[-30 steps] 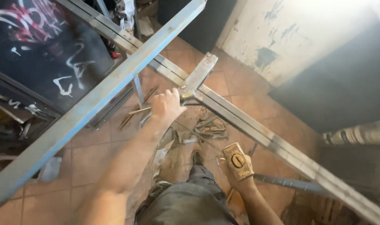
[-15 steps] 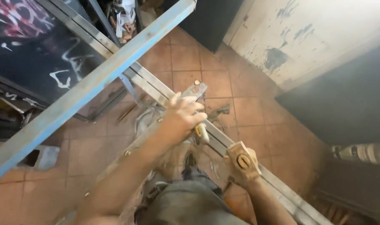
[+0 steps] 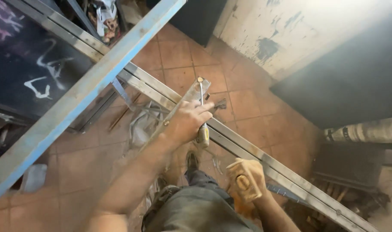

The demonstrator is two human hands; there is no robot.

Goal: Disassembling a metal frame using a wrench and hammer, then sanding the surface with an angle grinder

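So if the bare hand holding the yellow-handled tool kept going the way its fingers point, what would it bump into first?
Probably the long grey metal rail lying across the tiled floor. The bare left hand points right, toward it, gripping the yellow-handled tool and a short flat metal bar. Depth is unclear.

From my feed, the floor tiles (image 3: pixel 247 103) are terracotta orange with darker grout lines. At ten o'clock a black panel (image 3: pixel 28 73) carries white scrawled marks, with pink ones at its top corner. The long beam (image 3: pixel 88 86) running from eight to one o'clock is dull blue-grey, scuffed pale. The steel rail (image 3: pixel 264 159) crossing toward five o'clock is bare silver-grey. The screwdriver (image 3: pixel 202 129) has a yellow and black handle. My right hand (image 3: pixel 246 180) wears a tan glove; my left hand (image 3: pixel 189 122) is bare. The wall (image 3: pixel 299 30) at one o'clock is cream with grey-blue chipped patches. My trousers (image 3: pixel 200 210) are dark grey.
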